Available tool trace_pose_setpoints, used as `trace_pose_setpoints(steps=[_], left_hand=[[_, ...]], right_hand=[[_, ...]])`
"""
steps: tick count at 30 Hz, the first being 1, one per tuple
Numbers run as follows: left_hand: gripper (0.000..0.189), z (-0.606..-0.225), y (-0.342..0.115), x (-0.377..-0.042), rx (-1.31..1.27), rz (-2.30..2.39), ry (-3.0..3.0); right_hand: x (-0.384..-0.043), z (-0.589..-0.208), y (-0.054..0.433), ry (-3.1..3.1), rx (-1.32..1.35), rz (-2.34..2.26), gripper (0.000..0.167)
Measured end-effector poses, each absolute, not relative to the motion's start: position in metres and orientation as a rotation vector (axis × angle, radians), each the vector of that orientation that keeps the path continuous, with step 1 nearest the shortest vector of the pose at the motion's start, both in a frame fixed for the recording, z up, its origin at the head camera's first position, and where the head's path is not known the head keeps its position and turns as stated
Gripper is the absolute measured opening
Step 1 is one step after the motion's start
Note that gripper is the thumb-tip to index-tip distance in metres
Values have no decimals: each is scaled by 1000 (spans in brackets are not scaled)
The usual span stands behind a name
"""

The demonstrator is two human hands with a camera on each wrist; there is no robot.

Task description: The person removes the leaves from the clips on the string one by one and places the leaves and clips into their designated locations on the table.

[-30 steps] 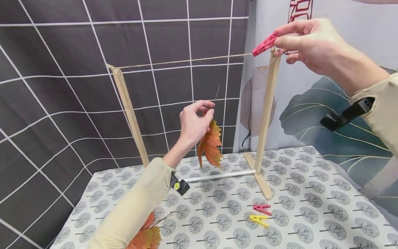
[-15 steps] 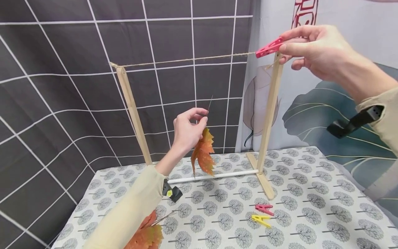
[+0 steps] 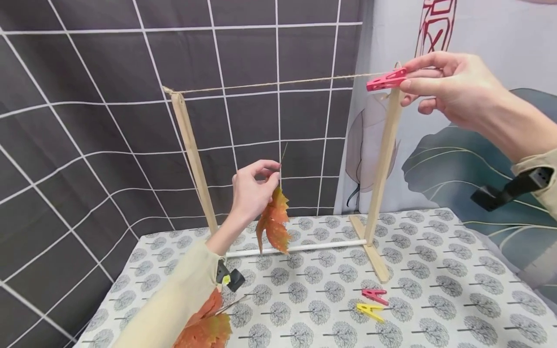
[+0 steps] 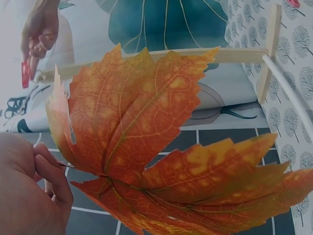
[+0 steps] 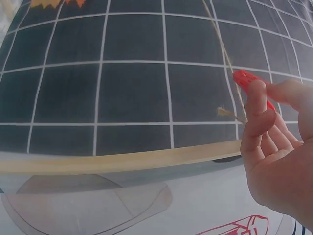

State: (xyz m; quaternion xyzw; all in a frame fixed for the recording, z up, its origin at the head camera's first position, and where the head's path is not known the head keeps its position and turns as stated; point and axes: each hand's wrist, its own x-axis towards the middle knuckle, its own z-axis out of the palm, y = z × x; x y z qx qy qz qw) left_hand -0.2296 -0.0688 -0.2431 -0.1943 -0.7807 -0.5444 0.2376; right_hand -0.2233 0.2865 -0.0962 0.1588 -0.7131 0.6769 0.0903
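My left hand [image 3: 254, 188] pinches the thin stem of an orange-yellow artificial maple leaf [image 3: 275, 220], which hangs down below the fingers in front of the frame. In the left wrist view the leaf [image 4: 146, 127] spreads wide, its veins showing. Up at the right post, my right hand [image 3: 452, 87] pinches the handle end of a red clothespin [image 3: 386, 80]. The clothespin's tip is at the twine [image 3: 278, 83]; whether it bites on the twine I cannot tell. The right wrist view shows the clothespin [image 5: 244, 77] beside the twine, close to its knot.
Two wooden posts [image 3: 191, 150] carry the twine, joined low down by a white rod [image 3: 322, 246]. A second red clothespin [image 3: 374, 296] and a yellow clothespin [image 3: 370, 311] lie on the tree-print tablecloth [image 3: 435, 309]. More orange leaves [image 3: 206, 328] lie near my left sleeve.
My left hand has lowered with the leaf and drifted left. The right hand and its clothespin sit slightly lower and further right in view, still at the right post, as the view shifts.
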Motion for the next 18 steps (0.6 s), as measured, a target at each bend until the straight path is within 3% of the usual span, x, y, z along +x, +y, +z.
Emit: trace_pose_setpoints(steps=[18], left_hand=[[15,-255,-97,-221,-456,-1396,-2196]], right_hand=[[-211,-126,294,-2063,533,2135,29]])
